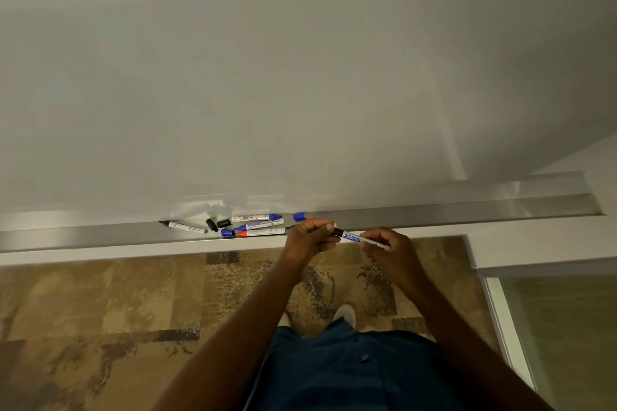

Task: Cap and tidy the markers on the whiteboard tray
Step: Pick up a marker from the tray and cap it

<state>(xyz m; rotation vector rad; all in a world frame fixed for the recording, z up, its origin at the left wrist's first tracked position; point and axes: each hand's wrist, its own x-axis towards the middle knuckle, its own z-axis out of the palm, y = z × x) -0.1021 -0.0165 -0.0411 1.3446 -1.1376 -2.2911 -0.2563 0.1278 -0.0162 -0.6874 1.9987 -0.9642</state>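
Black-ended marker (pixel 362 239) between both hands, seemingly capped, near tray (pixel 434 212) edge.

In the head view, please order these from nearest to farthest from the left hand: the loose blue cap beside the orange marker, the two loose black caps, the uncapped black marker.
From the left hand:
1. Loose blue cap, left of the hand, at the tray's front edge.
2. Two loose black caps, further left, mid-tray.
3. Uncapped black marker, at the far left.
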